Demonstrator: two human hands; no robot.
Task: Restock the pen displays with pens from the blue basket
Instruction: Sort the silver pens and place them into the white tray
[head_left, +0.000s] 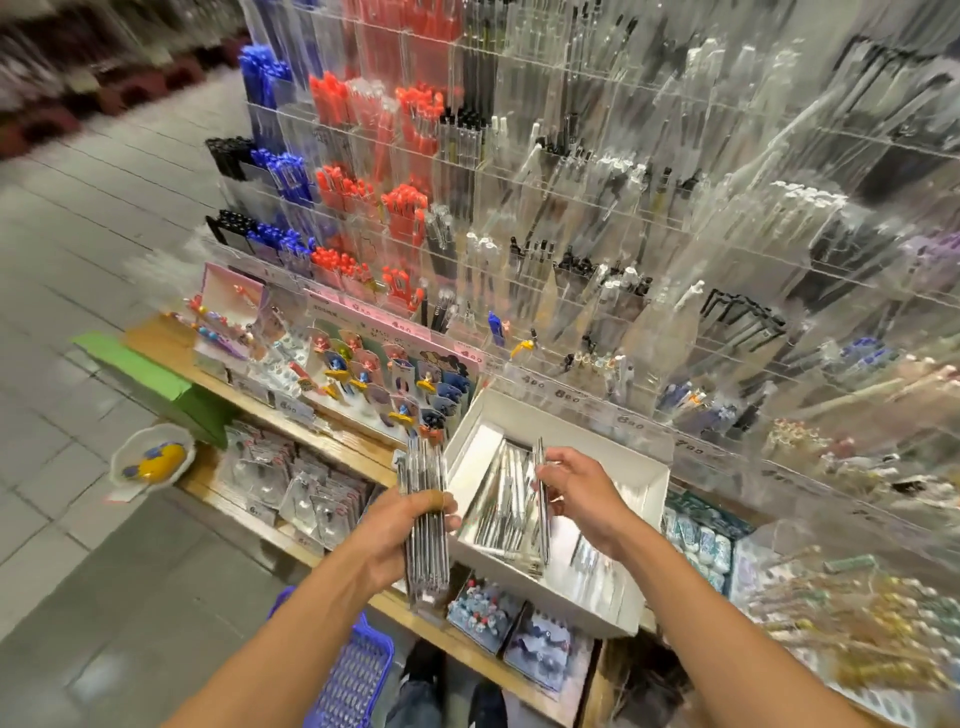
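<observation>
Pens (426, 525) beside white box (655, 486) rim

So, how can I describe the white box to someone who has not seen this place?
Find the clear wall of pen racks. On the wooden shelf at its foot stands the white box, between the two hands. It alone is an open, plain white carton holding wrapped pens.

Single head-worn wide-angle view, looking forward and steeply down from standing height. It faces the clear pen display (571, 208) at close range; the wooden shelf (343, 452) sits just below, both forearms enter from the bottom edge, and the floor (78, 260) fills the left side. Edges are blurred.
</observation>
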